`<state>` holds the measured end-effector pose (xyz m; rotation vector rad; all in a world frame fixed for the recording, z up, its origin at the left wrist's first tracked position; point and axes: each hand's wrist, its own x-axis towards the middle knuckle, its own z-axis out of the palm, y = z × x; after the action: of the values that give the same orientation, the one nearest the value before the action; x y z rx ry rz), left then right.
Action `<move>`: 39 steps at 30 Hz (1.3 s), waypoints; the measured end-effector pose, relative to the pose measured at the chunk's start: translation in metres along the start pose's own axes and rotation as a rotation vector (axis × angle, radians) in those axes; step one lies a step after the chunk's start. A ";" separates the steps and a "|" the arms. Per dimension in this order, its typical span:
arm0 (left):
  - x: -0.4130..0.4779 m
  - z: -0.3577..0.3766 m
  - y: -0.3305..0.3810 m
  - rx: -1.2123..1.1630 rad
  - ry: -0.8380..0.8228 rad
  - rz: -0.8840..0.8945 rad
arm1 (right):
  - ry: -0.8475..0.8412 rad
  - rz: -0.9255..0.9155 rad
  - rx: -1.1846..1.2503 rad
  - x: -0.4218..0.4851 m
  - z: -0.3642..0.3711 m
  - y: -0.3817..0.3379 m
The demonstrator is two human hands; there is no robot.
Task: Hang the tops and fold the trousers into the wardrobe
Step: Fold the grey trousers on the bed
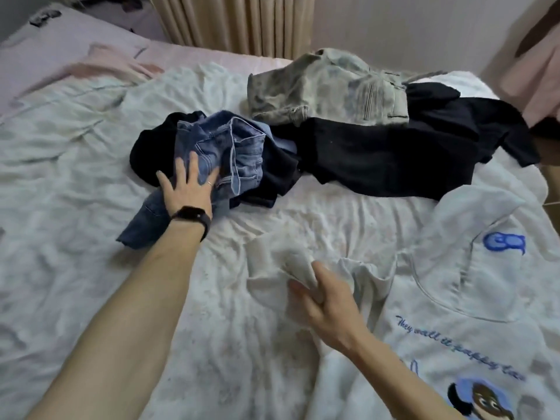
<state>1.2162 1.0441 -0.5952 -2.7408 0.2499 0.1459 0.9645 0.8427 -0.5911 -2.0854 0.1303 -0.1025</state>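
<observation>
Fingers [300, 292] of right hand [330, 307] pinching a fold of grey sweatshirt [460, 298], sprawled over lower right up to the frame's right edge. Rumpled bedsheet [75, 183] open across left and bottom centre. Black garments [378, 156] centre right, pale jeans [321, 86] touching above. Left hand [188, 186] flat, fingers [194, 165] spread, on crumpled blue jeans [236, 147], centre left.

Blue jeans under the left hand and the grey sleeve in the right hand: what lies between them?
Only bare, rumpled bed cover, nothing else; the head view shows it between blue jeans and grey sleeve.
</observation>
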 end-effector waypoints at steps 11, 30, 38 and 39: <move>-0.115 0.014 -0.080 -1.025 -0.149 -0.134 | -0.608 0.134 -0.197 0.045 0.144 -0.057; -0.146 0.048 -0.238 -1.304 0.216 -0.985 | -0.371 0.108 -0.710 -0.037 0.125 -0.031; -0.211 0.060 -0.103 -0.789 0.178 -0.351 | -0.574 0.234 -0.765 -0.082 0.107 0.005; -0.226 0.057 -0.076 -0.809 0.175 -0.261 | -0.542 0.242 -0.748 -0.095 0.097 0.007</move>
<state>1.0063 1.1696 -0.5894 -3.5585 -0.1698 -0.0906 0.8823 0.9352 -0.6470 -2.7282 0.0939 0.7600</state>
